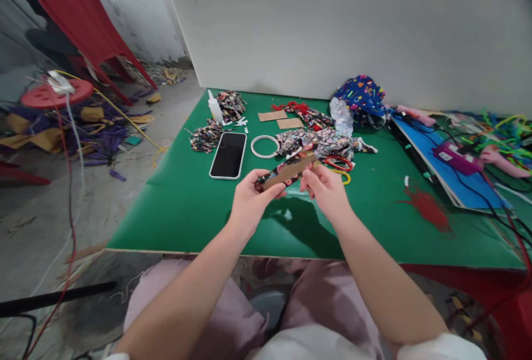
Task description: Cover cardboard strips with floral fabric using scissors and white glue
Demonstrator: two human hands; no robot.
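Observation:
Between my two hands, above the green table (191, 210), is a brown cardboard strip (291, 169) with dark floral fabric along its edges. My left hand (258, 194) grips its left end, thumb on top. At the right end, my right hand (322, 185) pinches it with thumb and fingers. Just beyond lie a grey patterned cloth bundle (316, 141), a white ring (265, 147), a red ring (338, 163) and a yellow ring (346, 177). Left of them rests a phone (228, 155) with a dark screen.
A white squeeze bottle (215, 107), floral scraps (206, 135) and cardboard pieces (290, 123) lie at the back. A blue patterned cloth (361, 99) is behind. To the right are a blue folder (440, 160), a purple device (457, 158), cables and red threads (428, 210).

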